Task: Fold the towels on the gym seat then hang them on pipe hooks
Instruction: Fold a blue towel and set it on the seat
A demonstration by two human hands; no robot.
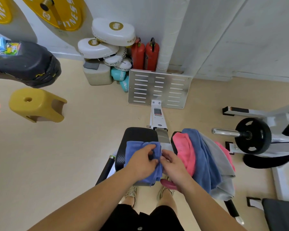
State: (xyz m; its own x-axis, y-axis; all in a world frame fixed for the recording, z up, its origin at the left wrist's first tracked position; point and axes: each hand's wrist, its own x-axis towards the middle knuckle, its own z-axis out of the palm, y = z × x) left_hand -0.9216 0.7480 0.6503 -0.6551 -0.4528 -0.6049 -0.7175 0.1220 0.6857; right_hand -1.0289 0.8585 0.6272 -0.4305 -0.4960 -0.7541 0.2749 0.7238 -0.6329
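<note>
A blue towel (pixel 135 150) lies bunched on the left black gym seat pad (pixel 137 135). My left hand (pixel 141 161) grips its top fold, fingers curled into the cloth. My right hand (pixel 173 165) pinches the towel's right edge beside the left hand. On the right pad sits a pile of unfolded towels: a pink towel (pixel 185 151), a second blue towel (pixel 203 160) and a grey towel (pixel 223 165). No pipe hooks are in view.
A metal footplate (pixel 158 88) stands ahead on the machine's white rail. Boxing pads (pixel 107 45) and two red fire extinguishers (pixel 145 54) sit by the wall. A yellow stool (pixel 37 105) is on the floor at left, a barbell weight plate (pixel 253 135) at right.
</note>
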